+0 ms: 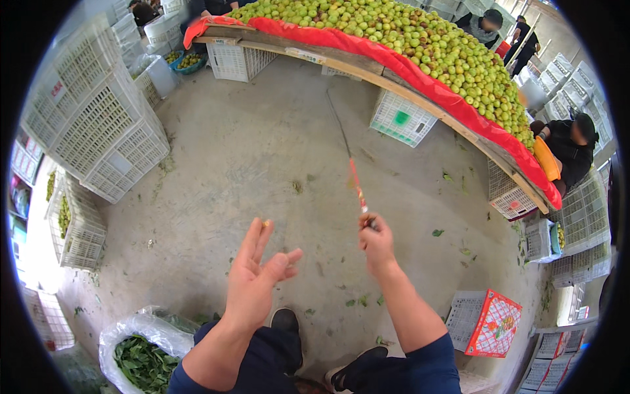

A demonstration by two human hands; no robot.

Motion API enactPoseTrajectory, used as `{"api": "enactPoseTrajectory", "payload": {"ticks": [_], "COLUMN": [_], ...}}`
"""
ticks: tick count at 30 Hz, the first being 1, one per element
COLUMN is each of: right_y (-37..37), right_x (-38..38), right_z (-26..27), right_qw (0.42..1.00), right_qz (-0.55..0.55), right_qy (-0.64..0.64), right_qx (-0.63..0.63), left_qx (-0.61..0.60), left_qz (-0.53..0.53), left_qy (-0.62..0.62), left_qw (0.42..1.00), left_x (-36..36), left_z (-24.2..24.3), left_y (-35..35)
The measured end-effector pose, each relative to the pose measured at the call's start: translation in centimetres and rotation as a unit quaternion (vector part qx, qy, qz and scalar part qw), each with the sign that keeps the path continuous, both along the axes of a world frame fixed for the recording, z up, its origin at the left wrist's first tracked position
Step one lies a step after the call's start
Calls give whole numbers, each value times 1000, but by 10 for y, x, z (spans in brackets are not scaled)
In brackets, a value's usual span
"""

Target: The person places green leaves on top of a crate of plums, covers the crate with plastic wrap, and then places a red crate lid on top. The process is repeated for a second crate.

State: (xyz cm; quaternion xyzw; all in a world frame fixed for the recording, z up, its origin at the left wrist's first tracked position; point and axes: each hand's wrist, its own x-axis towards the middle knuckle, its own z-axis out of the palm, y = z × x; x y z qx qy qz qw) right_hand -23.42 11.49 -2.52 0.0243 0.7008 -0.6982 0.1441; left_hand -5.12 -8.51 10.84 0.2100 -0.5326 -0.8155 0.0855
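Observation:
My right hand (376, 241) is closed around the near end of a long thin rod (339, 125). Red wrapping covers the rod's lower length, and its dark, slender far part reaches over the floor towards the fruit table. My left hand (256, 273) is raised in front of me with the fingers apart and no object gripped in it. A small yellow spot shows at one of its fingertips; what it is I cannot tell. Beneath both hands lies the concrete floor (315, 207), scattered with leaves.
Round green fruit (389, 34) is heaped on a wooden table edged with red cloth (418, 74). White plastic crates (403, 115) stand under it. More crates (98, 108) are stacked at left. A plastic-lined container of leaves (145, 362) and a red-sided crate (485, 322) flank me. A person (573, 147) sits at right.

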Motion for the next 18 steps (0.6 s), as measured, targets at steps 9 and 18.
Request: {"api": "enactPoseTrajectory", "payload": {"ticks": [9, 18], "right_y": [-25, -29], "right_x": [-155, -161], "right_z": [-40, -44], "right_qw": [984, 974], "right_qz": [-123, 56], "right_qy": [-81, 86], "right_qx": [-96, 201], "left_qx": [39, 10], "left_qz": [-9, 17], "left_qy": [8, 24], "left_qw": [999, 1000], "left_x": [-3, -1], "left_z": [-1, 3], "left_y": [12, 14]}}
